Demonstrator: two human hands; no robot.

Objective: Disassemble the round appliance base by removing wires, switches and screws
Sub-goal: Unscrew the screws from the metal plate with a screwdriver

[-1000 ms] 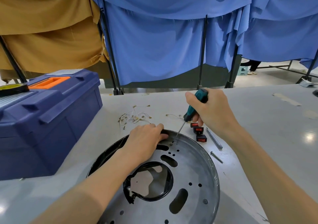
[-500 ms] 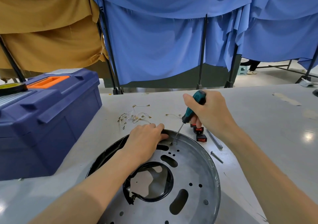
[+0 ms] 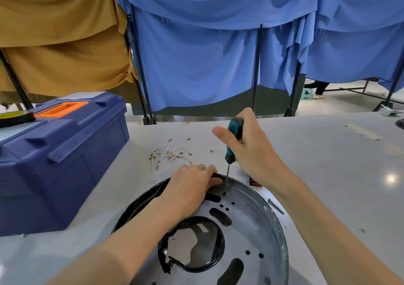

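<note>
The round metal appliance base [image 3: 253,228] lies flat on the grey table, with slots, holes and a black ring around its central opening. My left hand [image 3: 190,188] rests on its far rim, fingers curled over the black edge. My right hand [image 3: 251,151] grips a teal-handled screwdriver [image 3: 232,140], held nearly upright. Its tip sits on a screw [image 3: 224,194] near the far rim, just right of my left fingers. A small pile of removed wires [image 3: 170,152] lies beyond the base. A red-and-black switch [image 3: 254,183] shows partly under my right wrist.
A large blue toolbox [image 3: 59,153] with an orange handle stands on the left, close to the base. A metal pin [image 3: 276,206] lies on the table right of the base. Blue and tan cloths hang on black stands behind the table.
My right hand has tipped the screwdriver more upright and my thumb has come off the handle. The hand now covers most of the switches. My left hand stays on the rim.
</note>
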